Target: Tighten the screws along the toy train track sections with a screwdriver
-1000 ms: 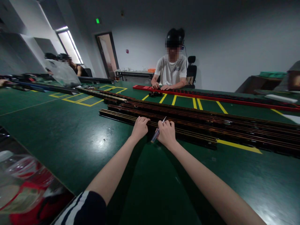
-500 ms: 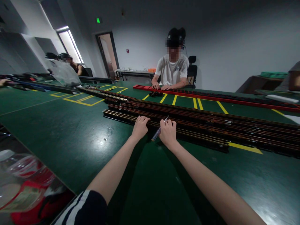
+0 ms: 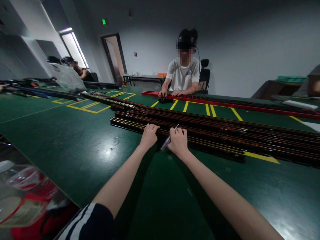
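My right hand [image 3: 179, 141] is closed around a screwdriver [image 3: 165, 143] with a clear handle. Its thin metal shaft points up and away from me, past my fingers. Under both hands lies a long black rail [image 3: 215, 148] with copper-coloured strips, the nearest of several side by side. My left hand [image 3: 149, 136] grips this rail a little left of the screwdriver, fingers curled over its upper edge. The fingertips of that hand are partly hidden against the dark rail.
More long rails [image 3: 260, 135] stretch to the right behind the near one. Across the green table [image 3: 82, 143], a co-worker [image 3: 184, 75] handles small dark parts [image 3: 166, 100] beside a red rail [image 3: 151, 93]. Plastic bottles [image 3: 27, 178] stand below the table edge at left.
My right hand and the screwdriver have shifted very slightly left; my left hand stays in place. The co-worker's hand has moved onto the small dark parts.
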### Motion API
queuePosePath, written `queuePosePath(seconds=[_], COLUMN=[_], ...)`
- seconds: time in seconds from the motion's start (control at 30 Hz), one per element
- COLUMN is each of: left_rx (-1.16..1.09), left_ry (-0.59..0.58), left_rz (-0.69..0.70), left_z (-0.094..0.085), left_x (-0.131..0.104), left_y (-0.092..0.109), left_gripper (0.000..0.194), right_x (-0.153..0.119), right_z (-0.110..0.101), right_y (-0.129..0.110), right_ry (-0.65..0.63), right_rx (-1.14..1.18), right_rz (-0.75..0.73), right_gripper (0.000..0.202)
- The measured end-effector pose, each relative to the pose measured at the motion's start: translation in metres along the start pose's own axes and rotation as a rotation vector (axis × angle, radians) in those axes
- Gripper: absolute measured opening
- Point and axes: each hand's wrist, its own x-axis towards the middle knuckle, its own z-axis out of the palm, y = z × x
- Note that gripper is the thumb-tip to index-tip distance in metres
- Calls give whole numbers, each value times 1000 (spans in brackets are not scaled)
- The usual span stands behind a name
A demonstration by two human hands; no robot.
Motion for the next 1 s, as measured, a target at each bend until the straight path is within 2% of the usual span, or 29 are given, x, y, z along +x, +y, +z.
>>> queuePosePath(seconds=[0.37, 0.6, 1.0], left_rx=[14, 20, 30], left_ry=[27, 37, 25], left_rz=[12, 23, 4], left_z=[2, 3, 2], left_x=[0, 0, 0], left_y=[-2, -3, -2], left_gripper=[51, 50, 49], right_x=[-2, -1, -2], right_z=[2, 3, 3], right_y=[-1, 2, -5], right_ry=[74, 63, 39], right_rx=[-32, 14, -59], right_rz=[-3, -49, -10], right_gripper=[22, 22, 21])
